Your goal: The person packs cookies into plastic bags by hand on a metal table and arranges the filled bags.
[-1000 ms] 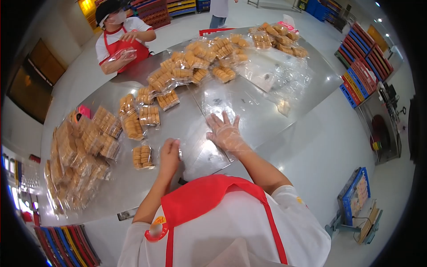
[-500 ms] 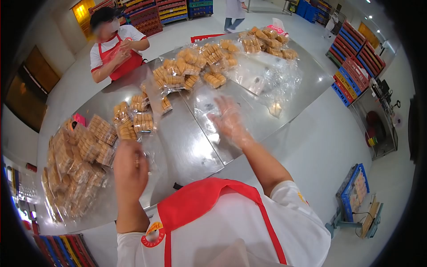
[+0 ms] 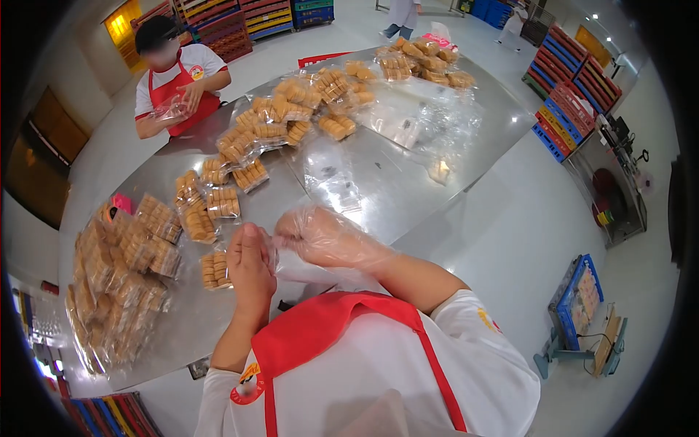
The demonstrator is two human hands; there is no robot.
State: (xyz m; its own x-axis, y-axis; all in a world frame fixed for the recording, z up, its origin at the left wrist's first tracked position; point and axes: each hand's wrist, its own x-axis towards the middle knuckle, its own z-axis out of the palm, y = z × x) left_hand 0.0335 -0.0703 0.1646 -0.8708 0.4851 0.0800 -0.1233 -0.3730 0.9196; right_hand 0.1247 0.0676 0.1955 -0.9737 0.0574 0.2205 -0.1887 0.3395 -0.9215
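Close to my apron, both hands hold a thin clear plastic bag. My left hand is bare, thumb pointing up, and pinches the bag's left edge. Opposite it, my right hand wears a loose clear plastic glove and is closed on the bag; its fingertips are partly hidden. Left of my left hand lies a clear pack of round biscuits. Just beyond are more biscuit packs. A flat stack of clear bags rests on the steel table beyond my right hand.
A large pile of packed biscuits covers the table's left end. More packs run along the far side, near loose bags. Across the table stands a co-worker in a red apron. Stacked crates are at right.
My right hand has come back from the bag stack towards my body, now with a bag. My left hand has moved right to meet it, and a biscuit pack now shows beside it.
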